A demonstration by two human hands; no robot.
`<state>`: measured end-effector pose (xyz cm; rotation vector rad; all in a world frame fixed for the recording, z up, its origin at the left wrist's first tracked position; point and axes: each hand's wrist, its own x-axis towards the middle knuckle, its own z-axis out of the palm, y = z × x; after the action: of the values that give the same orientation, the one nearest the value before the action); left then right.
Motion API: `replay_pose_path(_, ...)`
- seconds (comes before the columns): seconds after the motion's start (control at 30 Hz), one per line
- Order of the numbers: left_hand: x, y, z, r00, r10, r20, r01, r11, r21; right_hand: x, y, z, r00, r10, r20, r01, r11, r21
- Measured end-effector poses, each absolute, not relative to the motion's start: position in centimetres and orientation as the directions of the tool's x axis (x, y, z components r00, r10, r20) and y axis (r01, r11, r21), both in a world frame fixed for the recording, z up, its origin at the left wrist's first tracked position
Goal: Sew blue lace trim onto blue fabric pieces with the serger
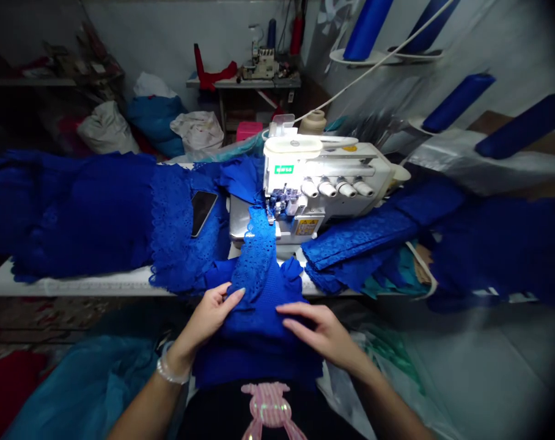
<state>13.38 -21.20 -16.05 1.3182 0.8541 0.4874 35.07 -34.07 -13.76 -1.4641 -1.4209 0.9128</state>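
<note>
A royal blue eyelet-lace fabric [259, 318] runs from my lap up to the presser foot [277, 205] of a white overlock sewing machine [323, 171]. My left hand [208, 318] pinches the fabric's left edge between thumb and fingers. My right hand [316, 333] lies flat on top of the fabric with its fingers spread, not gripping. Both hands are a short way in front of the machine, over the table's front edge. The stitching point under the foot is partly hidden by the lace and the machine's front.
A black phone [203, 212] lies on a heap of blue lace [85, 214] left of the machine. Folded blue fabric [360, 235] sits to its right. Stuffed bags [154, 125] stand behind, beside a second overlocker [259, 64] on a small table. Blue thread cones [458, 101] stand at upper right.
</note>
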Motion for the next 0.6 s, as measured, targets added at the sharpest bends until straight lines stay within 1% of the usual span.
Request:
replay_pose_path(0.07, 12.1, -21.0, -14.1, 0.638, 0.705, -0.308, 0.148, 0.281, 0.948, 36.1, -36.1, -10.9, -0.07, 0.995, 0.077, 0.442, 0.1, -0.891)
replay_pose_path(0.1, 11.5, -20.7, -13.1, 0.641, 0.697, -0.323, 0.152, 0.297, 0.943, 36.6, -37.0, -9.8, -0.148, 0.985, 0.085, 0.453, 0.144, -0.88)
replay_pose_path(0.13, 11.1, -20.3, -12.3, 0.64, 0.7, -0.316, 0.168, 0.274, 0.947, 36.9, -37.6, -9.1, -0.194, 0.976, 0.099, 0.461, 0.18, -0.869)
replay_pose_path(0.17, 10.9, -19.8, -11.7, 0.632, 0.721, -0.283, 0.204, 0.198, 0.959, 37.1, -38.1, -8.8, -0.206, 0.972, 0.116, 0.482, 0.204, -0.852)
replay_pose_path(0.23, 11.0, -18.8, -11.5, 0.611, 0.777, -0.15, 0.311, -0.062, 0.948, 36.9, -38.3, -9.9, -0.173, 0.976, 0.13, 0.56, 0.206, -0.803)
replay_pose_path(0.3, 11.8, -17.9, -12.5, 0.591, 0.807, -0.005, 0.398, -0.286, 0.872, 36.4, -38.0, -12.4, -0.105, 0.986, 0.133, 0.681, 0.169, -0.712)
replay_pose_path(0.37, 12.6, -17.4, -14.0, 0.568, 0.819, 0.082, 0.422, -0.375, 0.825, 35.8, -37.7, -15.3, -0.058, 0.981, 0.183, 0.81, 0.153, -0.566)
replay_pose_path(0.4, 12.9, -17.4, -14.6, 0.55, 0.828, 0.111, 0.419, -0.388, 0.821, 35.6, -37.6, -16.3, -0.034, 0.976, 0.216, 0.85, 0.142, -0.507)
replay_pose_path(0.43, 13.2, -17.5, -15.1, 0.526, 0.838, 0.145, 0.419, -0.403, 0.813, 35.5, -37.6, -17.0, -0.007, 0.967, 0.255, 0.871, 0.132, -0.474)
replay_pose_path(0.47, 13.3, -17.8, -15.3, 0.496, 0.85, 0.179, 0.421, -0.415, 0.806, 35.4, -37.5, -17.3, 0.027, 0.956, 0.291, 0.871, 0.12, -0.477)
replay_pose_path(0.5, 13.2, -18.1, -15.2, 0.462, 0.862, 0.208, 0.43, -0.423, 0.798, 35.4, -37.4, -17.2, 0.072, 0.944, 0.321, 0.846, 0.113, -0.521)
replay_pose_path(0.53, 13.2, -18.6, -14.8, 0.438, 0.873, 0.212, 0.436, -0.413, 0.799, 35.3, -37.0, -16.8, 0.125, 0.936, 0.33, 0.793, 0.106, -0.599)
replay_pose_path(0.57, 13.0, -19.0, -14.3, 0.436, 0.882, 0.178, 0.428, -0.378, 0.821, 35.1, -36.5, -16.3, 0.184, 0.935, 0.303, 0.706, 0.089, -0.703)
replay_pose_path(0.6, 12.8, -19.5, -13.6, 0.471, 0.876, 0.101, 0.403, -0.316, 0.859, 34.8, -35.7, -15.6, 0.234, 0.945, 0.227, 0.567, 0.057, -0.821)
